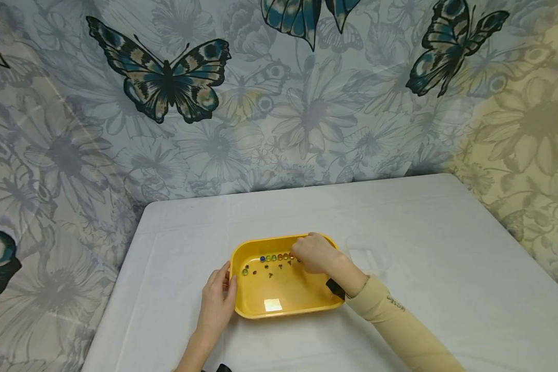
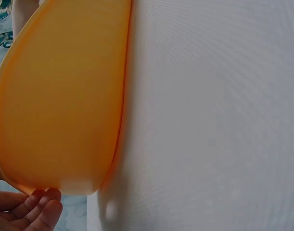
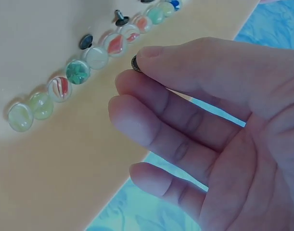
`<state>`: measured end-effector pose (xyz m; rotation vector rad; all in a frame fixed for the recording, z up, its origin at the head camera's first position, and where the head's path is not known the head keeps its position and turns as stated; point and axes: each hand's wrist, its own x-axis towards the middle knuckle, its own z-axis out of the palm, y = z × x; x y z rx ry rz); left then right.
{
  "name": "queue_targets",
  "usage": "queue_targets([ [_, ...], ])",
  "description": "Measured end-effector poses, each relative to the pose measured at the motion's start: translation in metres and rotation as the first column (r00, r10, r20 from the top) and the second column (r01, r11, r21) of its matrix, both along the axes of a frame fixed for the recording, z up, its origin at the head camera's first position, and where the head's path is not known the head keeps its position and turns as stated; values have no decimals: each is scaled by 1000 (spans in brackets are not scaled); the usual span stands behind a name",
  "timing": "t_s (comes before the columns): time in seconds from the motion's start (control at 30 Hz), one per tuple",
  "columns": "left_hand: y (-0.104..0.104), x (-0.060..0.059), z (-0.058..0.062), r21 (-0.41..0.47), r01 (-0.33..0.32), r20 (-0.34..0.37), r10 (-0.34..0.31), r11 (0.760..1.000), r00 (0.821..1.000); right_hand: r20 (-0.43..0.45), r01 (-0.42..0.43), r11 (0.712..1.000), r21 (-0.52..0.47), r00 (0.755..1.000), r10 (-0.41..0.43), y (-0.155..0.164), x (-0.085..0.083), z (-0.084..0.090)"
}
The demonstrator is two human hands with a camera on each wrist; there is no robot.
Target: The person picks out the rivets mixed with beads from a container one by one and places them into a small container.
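Note:
A shallow yellow tray [image 1: 297, 299] lies on the white table. My left hand [image 1: 216, 302] grips its left end, fingertips [image 2: 50, 211] curled at the edge in the left wrist view. Over the tray's far right part, my right hand [image 1: 317, 253] pinches a small dark metal stud [image 3: 135, 64] between thumb and index finger; most of it is hidden. Its other fingers are loosely bent. Beside this hand runs a row of glass marbles [image 3: 78, 72], clear with green, red, yellow and blue colours. Several dark studs with round heads and short stems, one a stud [image 3: 121, 19] on its head, lie alongside.
One marble [image 1: 245, 272] sits apart at the tray's left, among scattered studs [image 1: 270, 275]. A faint transparent flat item [image 1: 365, 258] lies right of the tray. The white table [image 1: 428, 248] reaches back to a butterfly-patterned cloth [image 1: 260, 150].

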<state>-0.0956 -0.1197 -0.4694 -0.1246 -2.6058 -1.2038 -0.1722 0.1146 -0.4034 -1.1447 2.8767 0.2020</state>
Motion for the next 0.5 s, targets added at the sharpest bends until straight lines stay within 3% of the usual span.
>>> queue_targets([
  [0.3,0,0,0,-5,6,-8,-6,1000,1000,19,-1,1000,-31,1000,2,0,3,5],
  [0.5,0,1,0,-3,7,-20,-7,1000,1000,-27,-35,997,-71,999,33,1,5,7],
])
